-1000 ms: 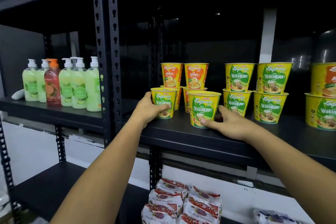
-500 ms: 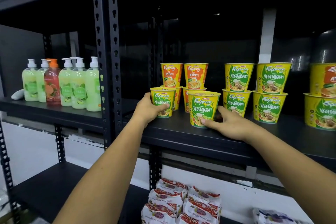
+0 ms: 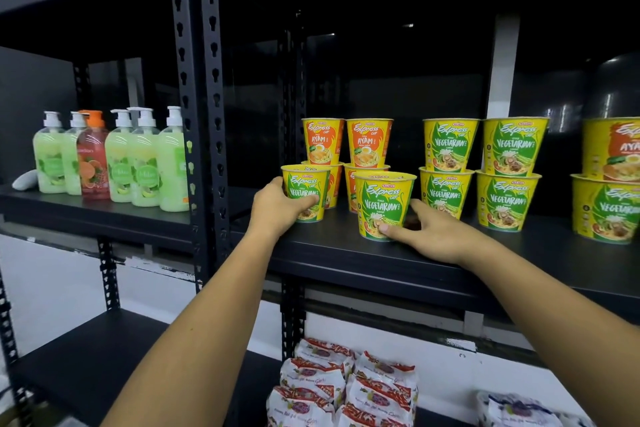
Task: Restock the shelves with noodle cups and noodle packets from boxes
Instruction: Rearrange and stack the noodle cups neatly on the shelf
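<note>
The shelf (image 3: 346, 262) already carries the two-high Ayam stacks (image 3: 346, 144) with Vegetarian stacks (image 3: 479, 166) to their right and noodle packets (image 3: 346, 385) on the level below; the front row is judged unfinished, and no box is in view. The left hand (image 3: 277, 206) curls round the left cup (image 3: 306, 191), standing front-left of the Ayam stacks. The right hand (image 3: 431, 234) pinches the base of the right cup (image 3: 384, 201), front-right of them.
</note>
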{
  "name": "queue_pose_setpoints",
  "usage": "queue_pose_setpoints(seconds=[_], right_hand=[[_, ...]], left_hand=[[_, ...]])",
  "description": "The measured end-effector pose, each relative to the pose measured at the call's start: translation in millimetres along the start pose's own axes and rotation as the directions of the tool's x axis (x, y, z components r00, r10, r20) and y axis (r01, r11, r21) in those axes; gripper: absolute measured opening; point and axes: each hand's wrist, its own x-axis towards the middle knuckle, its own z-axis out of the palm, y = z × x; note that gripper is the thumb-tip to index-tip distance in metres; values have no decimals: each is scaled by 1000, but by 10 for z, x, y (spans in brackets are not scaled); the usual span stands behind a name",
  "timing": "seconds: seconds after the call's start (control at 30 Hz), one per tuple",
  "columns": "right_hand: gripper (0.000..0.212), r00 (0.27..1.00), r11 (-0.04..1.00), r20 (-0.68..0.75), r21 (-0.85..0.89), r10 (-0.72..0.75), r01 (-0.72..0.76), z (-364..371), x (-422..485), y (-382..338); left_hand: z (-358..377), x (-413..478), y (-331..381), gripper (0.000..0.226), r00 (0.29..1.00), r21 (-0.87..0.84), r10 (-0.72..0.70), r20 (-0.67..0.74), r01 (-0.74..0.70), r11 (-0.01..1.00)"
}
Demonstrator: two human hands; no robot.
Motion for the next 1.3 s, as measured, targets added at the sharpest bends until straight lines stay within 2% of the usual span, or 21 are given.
queue_pose_setpoints(seconds=[0.1,0.17,0.2,0.27,0.33,0.47,0.57,0.83,0.97,1.13,1.3], right_hand=[[75,1000,1000,-16,-3,-4,4,6,-4,4],[75,1000,1000,-31,8,-6,7,6,-10,6],[76,999,1000,-37,17,-6,7,5,-12,9],[77,999,999,-52,31,-8,10,5,-9,16],[76,998,1000,-68,24,-14,16,6,-9,20],[74,997,1000,-75,17,-14,15,17,-6,13],[75,998,1000,-66,6,-12,13,22,9,14],[73,999,998,16,-46,41,-40,-15,174,-81],[73,997,997,7,-9,80,-80,91,329,-182],[64,996,994,-46,84,80,-76,247,436,-252],[51,998,1000,-64,9,25,-25,306,444,-231]], left_hand=[[19,-145,29,50,977,118,68,-203,-45,992],[29,-262,45,38,944,157,146,-296,-103,982],[29,-299,46,30,940,160,172,-294,-129,979],[12,-335,37,20,964,142,192,-186,-168,976],[-13,-335,11,19,974,197,228,9,-225,954],[-54,-345,57,30,890,411,244,386,-403,818],[-81,-355,99,41,841,473,209,500,-467,747],[-61,-367,42,55,867,485,212,452,-438,757],[-72,-383,72,42,881,480,216,420,-418,771],[-61,-388,76,40,898,481,191,397,-381,789],[-57,-384,85,38,901,480,201,384,-381,790]])
